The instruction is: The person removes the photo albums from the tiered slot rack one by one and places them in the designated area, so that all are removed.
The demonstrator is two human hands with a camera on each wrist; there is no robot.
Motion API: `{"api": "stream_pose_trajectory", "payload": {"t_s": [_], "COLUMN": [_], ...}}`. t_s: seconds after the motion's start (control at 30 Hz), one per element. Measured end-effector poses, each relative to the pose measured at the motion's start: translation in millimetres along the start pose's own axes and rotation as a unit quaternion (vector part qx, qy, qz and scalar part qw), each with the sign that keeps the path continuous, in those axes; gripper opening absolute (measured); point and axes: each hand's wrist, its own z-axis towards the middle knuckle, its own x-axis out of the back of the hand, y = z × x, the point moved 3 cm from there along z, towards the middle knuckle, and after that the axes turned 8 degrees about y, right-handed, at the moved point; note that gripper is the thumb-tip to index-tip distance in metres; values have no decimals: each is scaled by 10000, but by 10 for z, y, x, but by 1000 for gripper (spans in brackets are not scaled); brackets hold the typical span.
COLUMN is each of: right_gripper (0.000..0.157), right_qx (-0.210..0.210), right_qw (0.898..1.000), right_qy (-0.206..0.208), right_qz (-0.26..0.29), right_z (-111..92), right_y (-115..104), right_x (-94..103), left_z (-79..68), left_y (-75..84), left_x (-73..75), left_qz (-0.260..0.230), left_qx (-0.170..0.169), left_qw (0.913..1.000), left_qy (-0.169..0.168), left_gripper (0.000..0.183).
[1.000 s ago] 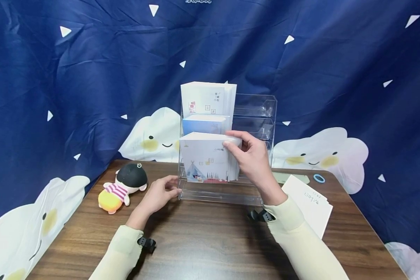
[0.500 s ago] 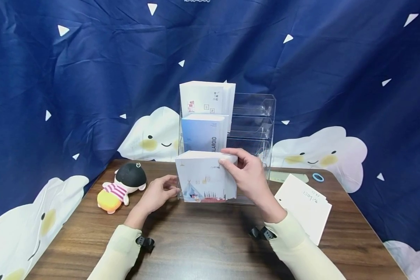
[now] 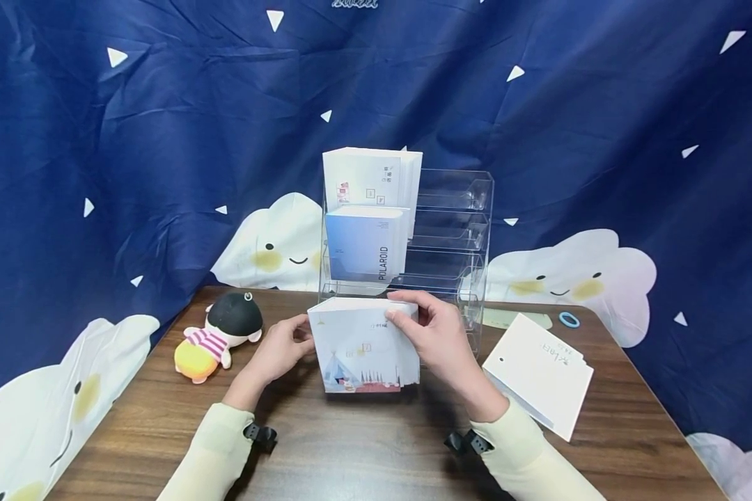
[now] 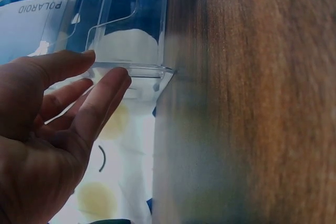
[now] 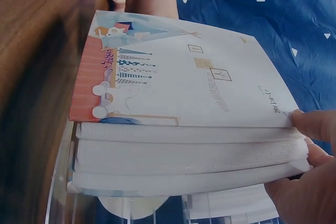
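Note:
My right hand (image 3: 435,334) pinches the top right edge of a stack of white booklets (image 3: 357,351) with a tent drawing on the cover. In the right wrist view, several thick layers show along the side of the booklets (image 5: 173,72), with thumb and fingers at one end. The stack stands upright before the clear acrylic rack (image 3: 441,264), hiding its lowest part. My left hand (image 3: 282,348) is at the rack's left side; in the left wrist view, its fairly straight fingers (image 4: 107,95) are right at the rack's corner. A blue POLAROID booklet stack (image 3: 363,243) stands in the rack.
A taller white booklet stack (image 3: 363,170) fills the rack's top left. A plush doll (image 3: 216,337) lies left on the wooden table (image 3: 351,452). To the right are white booklets (image 3: 545,376), a pale green flat piece (image 3: 517,318) and a blue ring (image 3: 569,319).
The right hand has brought the tent-cover booklets down and toward me, out in front of the rack, uncovering the blue POLAROID stack. The left hand stays at the rack's left side.

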Motion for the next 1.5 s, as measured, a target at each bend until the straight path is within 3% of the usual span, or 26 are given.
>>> {"api": "stream_pose_trajectory", "payload": {"t_s": [0.2, 0.57, 1.03, 1.5], "right_gripper": [27, 26, 25, 17], "right_qx": [-67, -311, -518, -557], "right_qw": [9998, 9991, 9971, 9922], "right_qy": [-12, -97, -173, -769], "right_qz": [-196, -287, -526, -813], "right_z": [-57, -138, -202, -230], "right_y": [66, 145, 218, 341], "right_x": [-37, -86, -108, -102], "left_z": [-2, 0, -7, -3], "left_y": [10, 10, 9, 10], "left_x": [-5, -12, -10, -21], "left_qz": [44, 67, 73, -138], "left_qx": [48, 226, 239, 246], "left_qw": [10000, 9997, 9996, 9993], "left_qy": [4, -58, -116, -241], "left_gripper": [29, 44, 46, 49]}}
